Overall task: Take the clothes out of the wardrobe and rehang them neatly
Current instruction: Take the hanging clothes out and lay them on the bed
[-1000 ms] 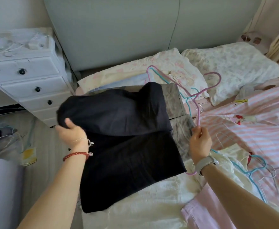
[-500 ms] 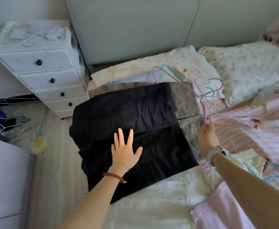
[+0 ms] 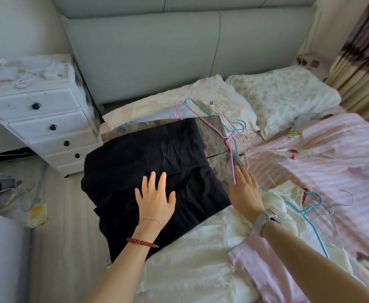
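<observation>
- Black garment [image 3: 148,162] lies folded at the left edge of the bed [image 3: 201,270], its left side hanging a little over the edge toward the floor
- My left hand [image 3: 156,200] is flat on the black cloth, fingers spread, pressing down and gripping nothing
- My right hand [image 3: 245,192] sits at the garment's right edge, fingers straight and loosely fanned; it looks blurred
- Pink hanger [image 3: 212,127] lies slanted over the grey patterned cloth [image 3: 212,136] beyond the black garment; its lower end reaches the right fingertips, and I can't tell whether it touches them
- Teal hanger [image 3: 231,132] and thin white wire ones are tangled alongside the pink one
- Another blue hanger [image 3: 305,215] lies on cream fabric [image 3: 275,202] right of my wrist, with more wire hangers around it
- Pink garment [image 3: 262,267] is bunched under my right forearm
- Pink-striped quilt [image 3: 332,149] covers the right of the bed; two floral pillows [image 3: 288,95] lie against the grey headboard [image 3: 157,51]
- White drawer chest [image 3: 41,119] stands just left of the bed, cables on top
- Floor clutter at far left, with wire hangers
</observation>
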Demonstrator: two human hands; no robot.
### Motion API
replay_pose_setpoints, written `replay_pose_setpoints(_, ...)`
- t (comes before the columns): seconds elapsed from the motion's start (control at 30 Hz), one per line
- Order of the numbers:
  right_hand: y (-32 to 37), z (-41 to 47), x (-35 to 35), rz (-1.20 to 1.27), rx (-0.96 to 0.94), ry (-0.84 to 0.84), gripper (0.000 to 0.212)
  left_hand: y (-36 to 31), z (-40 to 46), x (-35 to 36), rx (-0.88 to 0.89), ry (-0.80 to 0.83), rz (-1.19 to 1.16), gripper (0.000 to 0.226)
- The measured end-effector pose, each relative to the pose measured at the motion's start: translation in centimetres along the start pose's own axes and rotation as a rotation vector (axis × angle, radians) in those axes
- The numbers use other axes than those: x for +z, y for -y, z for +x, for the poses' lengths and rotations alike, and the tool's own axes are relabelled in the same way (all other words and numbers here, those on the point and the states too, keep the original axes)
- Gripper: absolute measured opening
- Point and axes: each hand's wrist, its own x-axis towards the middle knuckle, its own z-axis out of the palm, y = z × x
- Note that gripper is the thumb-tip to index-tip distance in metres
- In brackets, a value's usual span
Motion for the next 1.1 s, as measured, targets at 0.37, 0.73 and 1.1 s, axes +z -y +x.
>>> replay_pose_setpoints(0.37, 1.2, -17.9, -11.4, -0.038, -0.158, -0.123, 0.051, -6.8, -14.5, -10.6, 0.194, -0.167, 0.152, 0.055)
replay_pose_setpoints(0.73, 0.0, -43.3, -5.8, 0.081, -0.450, 0.131, 0.041, 0.6, -45.3, -7.8, 0.043, -0.167, 0.073, 0.049)
replay_pose_setpoints(1.1, 13.8, -62.5, 1.7, -0.051, -1.012, 0.393, 0.042, 20.5, -70.3, -11.7, -0.330, -0.352, 0.128, 0.046)
